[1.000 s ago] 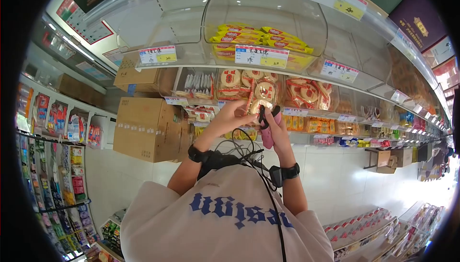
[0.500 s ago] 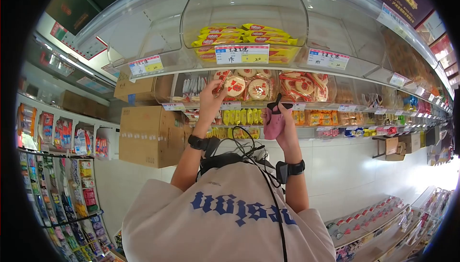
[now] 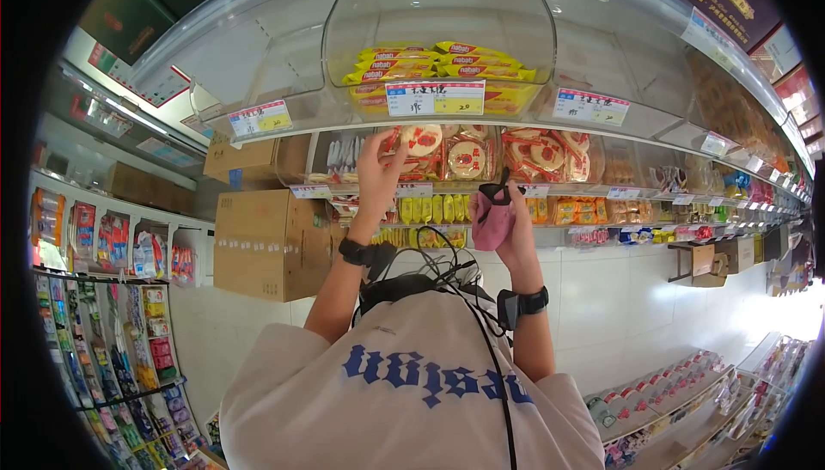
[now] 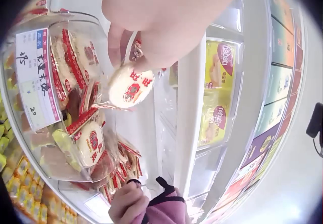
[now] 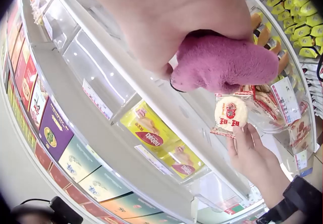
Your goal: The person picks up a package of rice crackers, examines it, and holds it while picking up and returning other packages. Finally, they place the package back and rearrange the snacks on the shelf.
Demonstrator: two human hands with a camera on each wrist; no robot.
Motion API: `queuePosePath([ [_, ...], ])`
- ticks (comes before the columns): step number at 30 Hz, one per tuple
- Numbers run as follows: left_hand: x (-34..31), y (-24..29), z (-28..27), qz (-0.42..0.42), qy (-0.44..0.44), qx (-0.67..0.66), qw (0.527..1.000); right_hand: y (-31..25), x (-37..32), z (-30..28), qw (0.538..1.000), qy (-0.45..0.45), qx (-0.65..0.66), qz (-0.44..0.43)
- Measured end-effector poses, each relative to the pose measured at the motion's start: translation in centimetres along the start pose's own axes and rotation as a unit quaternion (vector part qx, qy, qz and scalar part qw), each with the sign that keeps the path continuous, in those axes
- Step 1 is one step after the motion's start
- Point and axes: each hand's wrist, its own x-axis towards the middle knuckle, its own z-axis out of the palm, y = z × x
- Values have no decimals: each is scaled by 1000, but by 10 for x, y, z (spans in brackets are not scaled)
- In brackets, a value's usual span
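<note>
A round white rice cracker in a clear and red wrapper (image 4: 131, 85) is pinched between the thumb and fingers of my left hand (image 3: 378, 178). It is over the clear bin (image 4: 73, 173) of similar wrapped crackers (image 3: 465, 160) on the middle shelf. To the right, in front of the shelf edge, my right hand (image 3: 518, 234) grips a fuzzy pink pouch-like thing (image 3: 492, 222) with black trim and a black loop. The right wrist view shows the pink fabric (image 5: 222, 62) bunched below that hand; part of it is hidden by the palm.
Yellow wafer packs (image 3: 460, 66) fill a clear bin on the shelf above, behind price tags (image 3: 436, 98). Another bin of crackers (image 3: 546, 156) is to the right. Cardboard boxes (image 3: 271, 245) stand at the left. Black cables (image 3: 438, 251) hang in front of the body.
The hands were close together at the cracker packet, then drew apart. My left hand moved left to the bin with a packet, which now tilts differently. My right hand kept the pink thing.
</note>
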Motion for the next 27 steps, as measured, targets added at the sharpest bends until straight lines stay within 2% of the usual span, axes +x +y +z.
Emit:
queuePosePath([
  [3,8,0,4,-48,8,-23,999,-5,-6,12,1000,-2,8,17],
  [6,10,8,18,-108,13,-95,989,1,-7,13,999,4,31,-13],
  [9,15,-9,30,-11,-11,-32,999,-1,-12,17,1000,14,0,-13],
  [15,22,7,42,53,-56,128,989,-5,-18,20,998,23,-26,-47],
  [18,27,-4,38,99,-102,328,934,-4,-19,14,996,54,-27,-69],
  [21,27,-19,37,196,-63,359,910,0,-18,9,991,92,-20,-93],
  [24,24,-17,35,125,-86,322,934,1,-16,4,989,112,-2,-99],
  [27,20,-8,31,122,-100,315,936,1,-15,-4,992,102,19,-77],
])
